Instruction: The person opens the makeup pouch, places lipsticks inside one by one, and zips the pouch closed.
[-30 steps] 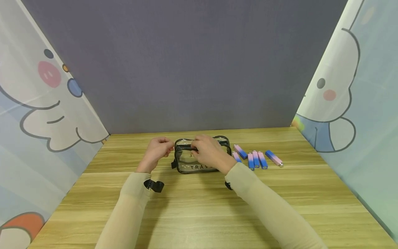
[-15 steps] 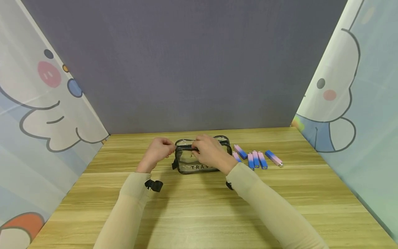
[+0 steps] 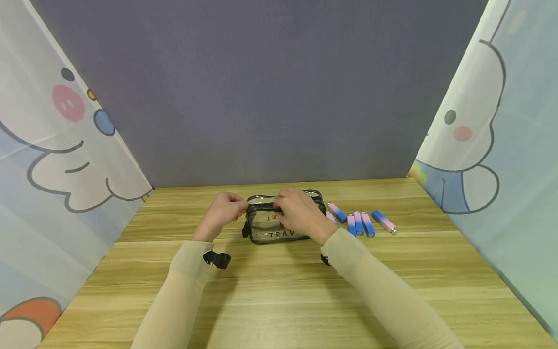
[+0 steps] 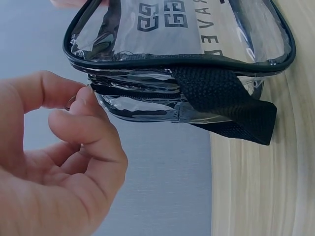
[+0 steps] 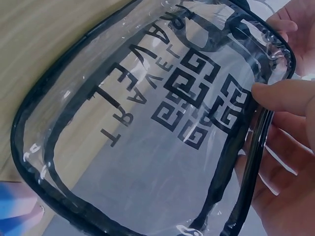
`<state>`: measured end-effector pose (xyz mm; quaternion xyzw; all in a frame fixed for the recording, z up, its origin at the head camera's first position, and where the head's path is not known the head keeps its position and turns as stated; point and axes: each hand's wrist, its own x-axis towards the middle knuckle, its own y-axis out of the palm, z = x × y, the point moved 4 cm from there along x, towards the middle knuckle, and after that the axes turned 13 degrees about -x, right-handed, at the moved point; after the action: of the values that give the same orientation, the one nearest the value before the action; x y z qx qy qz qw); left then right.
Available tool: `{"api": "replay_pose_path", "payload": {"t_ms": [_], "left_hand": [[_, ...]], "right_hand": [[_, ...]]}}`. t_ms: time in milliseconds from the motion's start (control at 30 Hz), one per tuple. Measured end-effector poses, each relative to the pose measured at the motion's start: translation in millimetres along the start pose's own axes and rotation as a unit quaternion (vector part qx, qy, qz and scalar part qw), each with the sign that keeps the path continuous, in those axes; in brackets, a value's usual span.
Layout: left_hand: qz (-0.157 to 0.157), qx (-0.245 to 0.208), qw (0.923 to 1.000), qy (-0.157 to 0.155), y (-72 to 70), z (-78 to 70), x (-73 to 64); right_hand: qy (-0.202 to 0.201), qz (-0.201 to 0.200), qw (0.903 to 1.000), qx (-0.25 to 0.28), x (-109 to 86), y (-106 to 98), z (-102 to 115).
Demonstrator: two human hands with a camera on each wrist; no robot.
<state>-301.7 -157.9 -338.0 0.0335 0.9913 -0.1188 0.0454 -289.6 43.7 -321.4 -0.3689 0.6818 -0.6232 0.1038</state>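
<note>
A clear toiletry bag [image 3: 261, 231] with black piping and TRAVEL lettering stands on the table. At its upper left corner my left hand [image 3: 223, 212] pinches a zipper pull; in the left wrist view a small metal ring [image 4: 71, 102] shows between thumb and forefinger. A black side strap [image 4: 226, 103] hangs from that end. My right hand [image 3: 301, 213] grips the bag's top edge near the middle. The right wrist view shows that thumb [image 5: 283, 96] on the front face and the other fingers behind the rim. No contents show through the clear plastic.
Several pink-and-blue sticks [image 3: 358, 223] lie just right of the bag, one partly hidden behind the right hand. Another stick [image 3: 384, 222] lies farther right, at an angle. A grey panel [image 3: 279, 97] rises behind the wooden table [image 3: 270, 291].
My left hand has moved slightly right and now reaches the bag's corner. The bag and my right hand have shifted a little to the right. The sticks stay put.
</note>
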Motion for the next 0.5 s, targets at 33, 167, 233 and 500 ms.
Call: {"api": "replay_pose_path", "payload": {"t_ms": [33,167,233,500], "left_hand": [[-0.001,0.002,1.0000,0.000,0.1,-0.1,-0.2],[-0.005,0.015,0.9999,0.001,0.4,-1.5,-0.9],[-0.007,0.021,0.9997,0.001,0.5,-2.5,-1.0],[-0.016,0.048,0.9987,0.006,1.5,-7.6,1.0]], "right_hand": [[-0.002,-0.003,1.0000,-0.002,0.1,0.4,0.2],[-0.005,-0.008,0.9999,-0.011,0.6,1.8,1.0],[-0.007,-0.010,0.9999,-0.010,0.9,1.8,1.5],[-0.006,-0.008,0.9999,-0.002,1.8,0.8,3.8]]}}
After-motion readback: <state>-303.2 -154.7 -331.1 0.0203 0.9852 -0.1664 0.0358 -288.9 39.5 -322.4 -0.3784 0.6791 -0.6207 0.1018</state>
